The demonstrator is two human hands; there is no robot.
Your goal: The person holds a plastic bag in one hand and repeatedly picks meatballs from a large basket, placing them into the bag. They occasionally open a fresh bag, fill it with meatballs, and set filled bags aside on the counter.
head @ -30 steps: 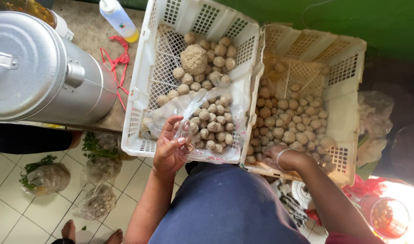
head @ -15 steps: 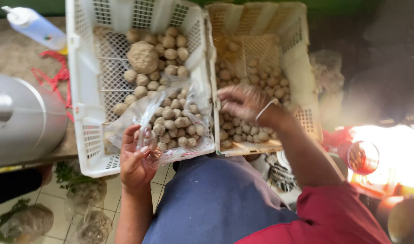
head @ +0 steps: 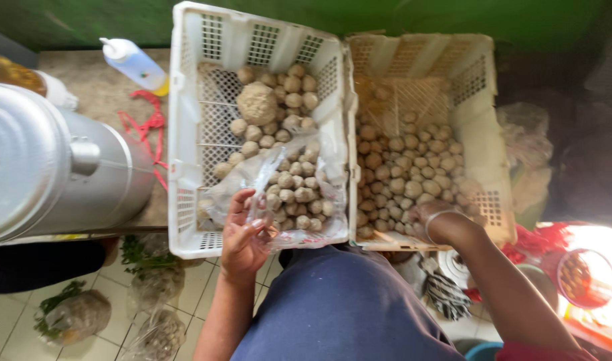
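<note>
Left grip [head: 246, 230] — pinching plastic bag [head: 279, 184]

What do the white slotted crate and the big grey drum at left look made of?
White slotted crate: moulded plastic by the look, matt, with cut-out lattice walls. Big grey drum: likely metal, aluminium or steel, with a dull brushed sheen and soft reflections.

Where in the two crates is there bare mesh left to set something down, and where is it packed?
Bare mesh shows in the white crate along its left wall, beside the large ball, and at the far end of the cream crate. Both near ends are crowded: the left hand holds a clear plastic bag there, and the right hand rests among small balls.
</note>
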